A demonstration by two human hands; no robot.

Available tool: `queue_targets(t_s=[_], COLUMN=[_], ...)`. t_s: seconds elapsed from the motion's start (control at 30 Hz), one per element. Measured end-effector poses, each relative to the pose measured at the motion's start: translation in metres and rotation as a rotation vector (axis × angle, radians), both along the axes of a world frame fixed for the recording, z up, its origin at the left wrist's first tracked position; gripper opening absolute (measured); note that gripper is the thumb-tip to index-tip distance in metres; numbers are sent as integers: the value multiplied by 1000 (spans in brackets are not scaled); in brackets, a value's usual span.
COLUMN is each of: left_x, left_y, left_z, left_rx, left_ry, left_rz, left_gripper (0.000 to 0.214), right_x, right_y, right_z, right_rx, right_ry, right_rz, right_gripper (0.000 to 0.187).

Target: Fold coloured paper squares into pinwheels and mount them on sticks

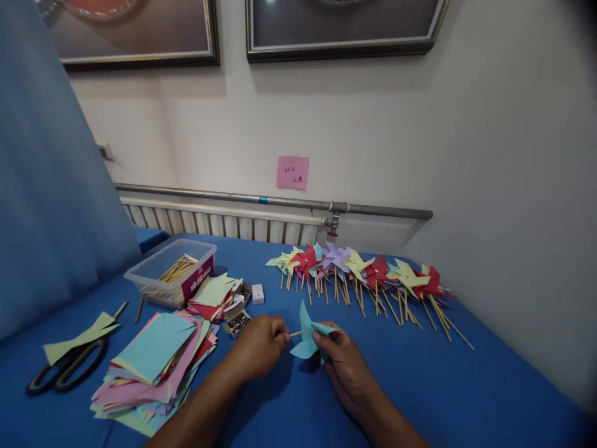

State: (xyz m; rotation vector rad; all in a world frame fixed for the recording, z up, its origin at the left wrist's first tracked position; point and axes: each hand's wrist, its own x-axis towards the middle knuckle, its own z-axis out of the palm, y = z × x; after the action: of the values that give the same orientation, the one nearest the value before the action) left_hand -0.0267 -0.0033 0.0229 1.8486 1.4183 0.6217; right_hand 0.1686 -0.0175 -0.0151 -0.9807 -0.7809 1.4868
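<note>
A light blue paper pinwheel is held over the middle of the blue-covered table. My right hand pinches its folded blades between thumb and fingers. From the left, my left hand is closed around a thin wooden stick that reaches to the pinwheel; most of the stick is hidden in the fist. Close to my left hand lie an opened small box of metal pins and a second such box behind it. I cannot tell whether stick and pinwheel are fastened together.
Stacks of coloured paper and cut squares lie left, near black scissors. A clear plastic tub holds sticks. A small white box stands behind my left hand. Several pinwheels on sticks lie in a row at the back right.
</note>
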Motion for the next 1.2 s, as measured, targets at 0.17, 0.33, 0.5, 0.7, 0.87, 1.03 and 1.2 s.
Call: queue_targets(t_s=[0.17,0.33,0.5,0.7,0.87,1.03,1.2], left_x=[4,4,5,5,6,5,4], left_y=[-4,-5,-4,-4,-4,-3,-3], left_z=[4,4,2,1,1,0,-1], left_rx=[15,11,7,0,1,-10,7], left_ry=[27,28,39,26,26,7,26], left_rz=[18,20,21,32,41,43,35], left_gripper=[18,18,18,18,17,18,19], right_x=[-1,-1,-1,-2,-1,-1,-2], right_y=[-1,2,4,3,1,1,1], right_z=[-1,-4,-5,-5,-1,-2,-1], right_rx=[8,-9,-14,10,12,16,33], right_ry=[-30,-17,-3,-2,-12,-24,-19], right_rz=[-7,-19,-16,-15,-10,-11,-14], right_gripper=[42,50,51,50,48,50,49])
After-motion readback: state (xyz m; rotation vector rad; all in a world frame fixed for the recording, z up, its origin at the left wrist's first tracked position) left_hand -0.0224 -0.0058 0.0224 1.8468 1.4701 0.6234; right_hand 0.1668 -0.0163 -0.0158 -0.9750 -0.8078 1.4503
